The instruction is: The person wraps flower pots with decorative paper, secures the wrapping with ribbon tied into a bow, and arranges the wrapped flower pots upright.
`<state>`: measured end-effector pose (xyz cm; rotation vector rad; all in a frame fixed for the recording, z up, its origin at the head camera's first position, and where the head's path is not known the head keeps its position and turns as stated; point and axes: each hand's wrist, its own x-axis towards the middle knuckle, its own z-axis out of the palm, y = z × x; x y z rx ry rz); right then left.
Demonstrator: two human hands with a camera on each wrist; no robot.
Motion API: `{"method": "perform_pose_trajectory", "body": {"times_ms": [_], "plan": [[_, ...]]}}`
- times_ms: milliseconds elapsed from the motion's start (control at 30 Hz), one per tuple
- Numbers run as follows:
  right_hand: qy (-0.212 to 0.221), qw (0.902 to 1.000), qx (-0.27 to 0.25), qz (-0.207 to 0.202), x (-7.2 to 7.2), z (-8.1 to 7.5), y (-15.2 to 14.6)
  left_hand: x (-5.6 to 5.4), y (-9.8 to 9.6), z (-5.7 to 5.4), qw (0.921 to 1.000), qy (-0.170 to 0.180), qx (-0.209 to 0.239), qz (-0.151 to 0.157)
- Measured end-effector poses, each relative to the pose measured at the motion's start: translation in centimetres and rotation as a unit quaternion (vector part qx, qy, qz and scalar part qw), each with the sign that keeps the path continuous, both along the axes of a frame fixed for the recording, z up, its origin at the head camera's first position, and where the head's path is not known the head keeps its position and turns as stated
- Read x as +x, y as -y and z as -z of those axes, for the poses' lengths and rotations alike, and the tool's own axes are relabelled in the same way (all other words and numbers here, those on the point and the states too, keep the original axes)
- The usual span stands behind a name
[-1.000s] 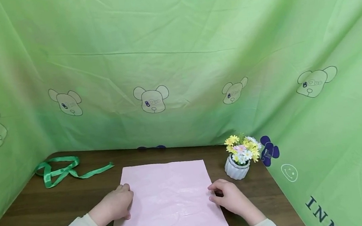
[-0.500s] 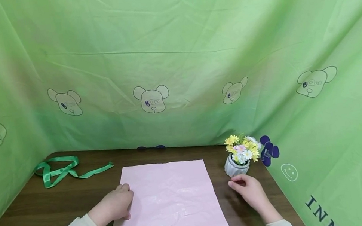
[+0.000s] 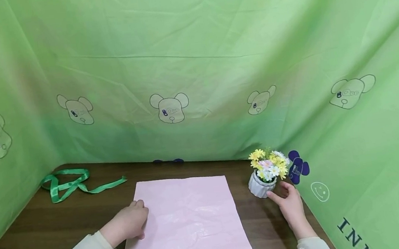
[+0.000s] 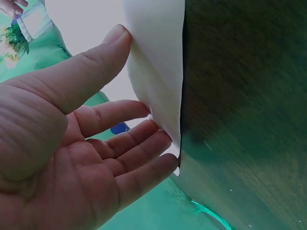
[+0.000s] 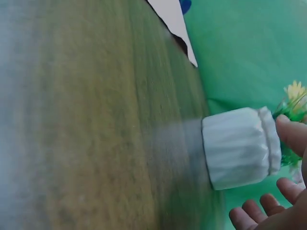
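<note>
- pink paper (image 3: pixel 192 216) is spread on the dark wooden bench (image 3: pixel 66 224), long side seemingly running away from the person, near end cut off by the head view
- pot-wise: the white pot (image 3: pixel 259 185) with fake-looking flowers (image 3: pixel 269 165) stands upright past the paper's right edge, up near the far right corner of the bench
- right grip (image 3: pixel 290 204) is the nearer one by a mile. pot sits just ahead of it and a bit to its left
- thumb's on the near side, fingers round by the right, so the gap between them faces the pot. that's the relation that matters imo
- the right grip itself: thumb and fingers apart, not closed on anything. can't tell if the thumb actually touches the rim
- left grip (image 3: pixel 131 222) rests on the paper's left edge, thumb and fingers spread, well apart from the pot with the paper in between
- green ribbon (image 3: pixel 76 183) lies loosely looped at the far left, away from both
- green printed cloth (image 3: pixel 216 139) hangs behind it all
</note>
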<state>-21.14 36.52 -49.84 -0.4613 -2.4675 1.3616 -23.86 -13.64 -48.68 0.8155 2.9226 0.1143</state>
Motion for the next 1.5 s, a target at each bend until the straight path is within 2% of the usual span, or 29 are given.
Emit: {"method": "perform_pose_trajectory", "body": {"times_ms": [67, 200, 500, 633, 833, 967, 1300, 1500], "plan": [[0.008, 0.9997, -0.018, -0.014, -0.5, 0.1, -0.2, 0.0, 0.0, 0.0, 1.0, 0.002, -0.001, -0.002], [0.008, 0.9987, -0.048, -0.016, -1.5, 0.3, -0.1, 0.1, -0.1, 0.0, 1.0, 0.007, 0.001, -0.005], [-0.069, 0.9894, -0.127, -0.01, -3.7, 0.7, 1.6, 0.0, -0.1, 0.0, 1.0, 0.004, -0.001, -0.005], [-0.083, 0.9859, -0.145, 0.01, -4.4, 0.9, 2.2, 0.0, 0.0, -0.1, 1.0, 0.004, -0.002, -0.005], [-0.07, 0.9861, -0.146, 0.037, -4.8, 1.0, 2.6, 0.1, 0.0, -0.2, 0.9999, 0.01, 0.001, -0.007], [-0.079, 0.9872, -0.128, 0.053, -4.9, 1.1, 2.8, 0.1, 0.0, -0.3, 0.9999, 0.011, 0.0, -0.01], [-0.085, 0.9854, -0.136, 0.056, -5.0, 1.4, 3.2, 0.2, -0.1, -0.3, 0.9999, 0.01, -0.001, -0.013], [-0.081, 0.9886, -0.107, 0.069, -5.2, 1.5, 3.1, 0.1, -0.1, -0.2, 0.9999, 0.008, -0.008, -0.012]]}}
